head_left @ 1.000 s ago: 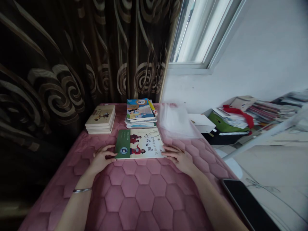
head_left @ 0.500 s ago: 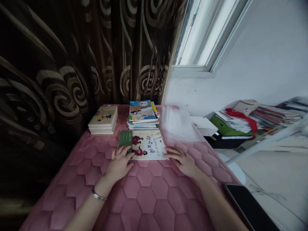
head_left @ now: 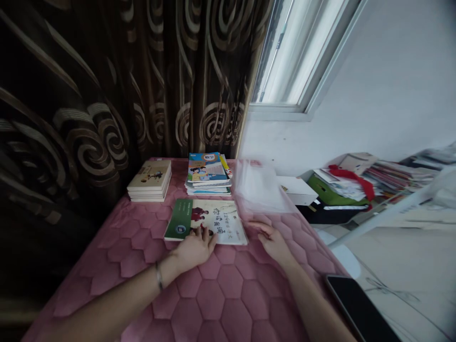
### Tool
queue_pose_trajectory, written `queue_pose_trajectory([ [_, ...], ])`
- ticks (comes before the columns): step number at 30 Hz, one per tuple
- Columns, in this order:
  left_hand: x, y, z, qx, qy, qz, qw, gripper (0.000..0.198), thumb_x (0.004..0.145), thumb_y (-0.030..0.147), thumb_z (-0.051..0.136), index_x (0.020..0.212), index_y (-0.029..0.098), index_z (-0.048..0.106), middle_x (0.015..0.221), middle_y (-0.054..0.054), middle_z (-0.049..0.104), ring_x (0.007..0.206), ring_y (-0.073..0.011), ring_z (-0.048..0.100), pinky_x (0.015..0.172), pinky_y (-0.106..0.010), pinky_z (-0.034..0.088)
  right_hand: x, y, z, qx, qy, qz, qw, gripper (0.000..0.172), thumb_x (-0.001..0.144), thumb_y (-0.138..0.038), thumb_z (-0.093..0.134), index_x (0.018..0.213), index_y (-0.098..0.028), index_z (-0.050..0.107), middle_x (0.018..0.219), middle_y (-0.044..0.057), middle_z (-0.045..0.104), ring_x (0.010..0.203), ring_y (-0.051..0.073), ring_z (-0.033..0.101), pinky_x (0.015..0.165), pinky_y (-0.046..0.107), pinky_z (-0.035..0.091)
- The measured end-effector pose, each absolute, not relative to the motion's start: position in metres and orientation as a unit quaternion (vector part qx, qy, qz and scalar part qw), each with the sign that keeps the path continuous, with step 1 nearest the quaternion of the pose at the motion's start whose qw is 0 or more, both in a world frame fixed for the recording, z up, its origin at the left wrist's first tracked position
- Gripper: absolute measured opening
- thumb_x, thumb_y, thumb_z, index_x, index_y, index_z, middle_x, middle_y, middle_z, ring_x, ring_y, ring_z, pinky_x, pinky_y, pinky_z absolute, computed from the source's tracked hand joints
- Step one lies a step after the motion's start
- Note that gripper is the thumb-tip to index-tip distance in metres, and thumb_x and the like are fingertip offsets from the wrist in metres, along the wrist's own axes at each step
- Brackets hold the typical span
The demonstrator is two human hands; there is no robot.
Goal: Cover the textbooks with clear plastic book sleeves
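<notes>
At far left: dark curtain [head_left: 142, 95] with pale scroll pattern, hanging behind the far end of a pink quilted cover [head_left: 223, 289]. On the cover, left rear: stack of cream books [head_left: 148, 178], several volumes high, well apart from both hands.

Next, nearer the camera: left hand [head_left: 195, 251], entering diagonally from lower left, with silver bracelet [head_left: 158, 275] at the wrist. Left fingers: bent, slightly spread, placed on the lower middle of a green-and-white book [head_left: 219, 213], partly hiding the printed figures. Grip under the near edge: impossible to tell.

At centre, on the pink quilted cover: green-and-white book, closed, lying front up, green band to the left, pale area with Chinese lettering to the right. Just behind it: stack of mixed books [head_left: 208, 171], blue volume uppermost, yellow edge showing at right.

To the right of the book: right hand [head_left: 276, 244], low over the cover. Right fingers: index extended toward the right edge of the book, others partly curled toward the palm. Contact with that edge: impossible to tell.

Further right, at the rear: translucent plastic sheets [head_left: 261, 187], then white box [head_left: 295, 187]. Above: window [head_left: 295, 52]. Lower right: black phone [head_left: 359, 304], along the side of the cover. Beyond: green bag [head_left: 320, 190], papers and red cloth [head_left: 352, 178].
</notes>
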State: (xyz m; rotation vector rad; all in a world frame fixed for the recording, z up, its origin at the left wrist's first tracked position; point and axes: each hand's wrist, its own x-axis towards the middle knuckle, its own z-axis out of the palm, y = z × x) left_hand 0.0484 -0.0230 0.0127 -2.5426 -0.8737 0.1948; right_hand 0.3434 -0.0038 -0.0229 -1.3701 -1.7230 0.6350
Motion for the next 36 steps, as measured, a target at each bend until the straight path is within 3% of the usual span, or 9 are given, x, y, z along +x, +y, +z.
queue_pose_trajectory([
  [4, 0.001, -0.048, 0.016, -0.954, -0.2, 0.007, 0.222, 0.044, 0.092, 0.016, 0.044, 0.136, 0.016, 0.048, 0.13, -0.02, 0.06, 0.117, -0.0321, 0.06, 0.083, -0.045, 0.053, 0.338, 0.001, -0.014, -0.57, -0.683, 0.242, 0.388, 0.041, 0.076, -0.019, 0.044, 0.107, -0.022, 0.069, 0.114, 0.005, 0.07, 0.104, 0.021, 0.064, 0.095, 0.039, 0.049],
  [10, -0.043, -0.049, 0.016, -0.96, -0.12, -0.072, 0.243, 0.037, 0.093, 0.02, 0.046, 0.129, 0.018, 0.054, 0.131, -0.013, 0.061, 0.117, -0.028, 0.059, 0.096, -0.044, 0.046, 0.289, 0.014, 0.021, -0.606, -0.739, 0.22, 0.198, 0.032, 0.092, -0.032, 0.041, 0.093, -0.019, 0.071, 0.097, 0.009, 0.074, 0.088, 0.02, 0.067, 0.078, 0.029, 0.047],
  [15, -0.044, -0.025, 0.01, -0.944, -0.177, -0.143, 0.239, 0.024, 0.095, 0.016, 0.046, 0.113, 0.018, 0.062, 0.125, -0.005, 0.066, 0.115, -0.0201, 0.061, 0.107, -0.042, 0.039, 0.257, 0.021, 0.038, -0.66, -0.722, 0.192, 0.081, 0.029, 0.085, -0.044, 0.056, 0.083, -0.019, 0.069, 0.087, 0.007, 0.073, 0.078, 0.02, 0.066, 0.057, 0.024, 0.037],
  [21, -0.049, 0.015, 0.004, -0.927, -0.252, -0.19, 0.202, 0.022, 0.096, 0.015, 0.045, 0.103, 0.022, 0.064, 0.12, 0.0, 0.069, 0.121, -0.0156, 0.056, 0.115, -0.045, 0.028, 0.265, 0.013, 0.022, -0.648, -0.716, 0.241, 0.097, 0.032, 0.073, -0.045, 0.068, 0.055, -0.019, 0.065, 0.057, 0.0, 0.063, 0.059, 0.015, 0.058, 0.047, 0.023, 0.029],
  [25, -0.038, 0.043, 0.004, -0.901, -0.332, -0.206, 0.186, 0.018, 0.091, 0.015, 0.053, 0.094, 0.026, 0.067, 0.122, 0.001, 0.068, 0.116, -0.016, 0.058, 0.112, -0.043, 0.031, 0.27, 0.017, 0.011, -0.651, -0.708, 0.237, 0.138, 0.036, 0.076, -0.041, 0.065, 0.049, -0.018, 0.06, 0.048, 0.0, 0.055, 0.053, 0.014, 0.053, 0.045, 0.024, 0.025],
  [29, -0.024, 0.052, 0.005, -0.884, -0.399, -0.181, 0.163, 0.017, 0.087, 0.013, 0.059, 0.093, 0.025, 0.068, 0.113, 0.0, 0.071, 0.106, -0.018, 0.062, 0.105, -0.042, 0.038, 0.271, 0.023, 0.011, -0.658, -0.697, 0.242, 0.153, 0.033, 0.079, -0.039, 0.061, 0.055, -0.017, 0.063, 0.051, 0.001, 0.058, 0.055, 0.015, 0.056, 0.046, 0.025, 0.026],
  [33, -0.022, 0.047, 0.006, -0.894, -0.412, -0.133, 0.116, 0.024, 0.087, 0.009, 0.056, 0.104, 0.022, 0.067, 0.118, -0.004, 0.069, 0.108, -0.019, 0.062, 0.103, -0.041, 0.04, 0.272, 0.02, 0.009, -0.657, -0.697, 0.233, 0.167, 0.03, 0.08, -0.042, 0.06, 0.066, -0.018, 0.07, 0.065, 0.005, 0.068, 0.065, 0.02, 0.063, 0.053, 0.027, 0.037],
  [36, -0.025, 0.042, 0.005, -0.899, -0.418, -0.117, 0.06, 0.033, 0.086, 0.006, 0.052, 0.111, 0.023, 0.066, 0.125, -0.004, 0.066, 0.113, -0.0193, 0.06, 0.102, -0.04, 0.042, 0.271, 0.016, 0.005, -0.671, -0.691, 0.186, 0.196, 0.027, 0.079, -0.039, 0.063, 0.095, -0.02, 0.073, 0.087, 0.007, 0.074, 0.079, 0.025, 0.067, 0.063, 0.03, 0.045],
])
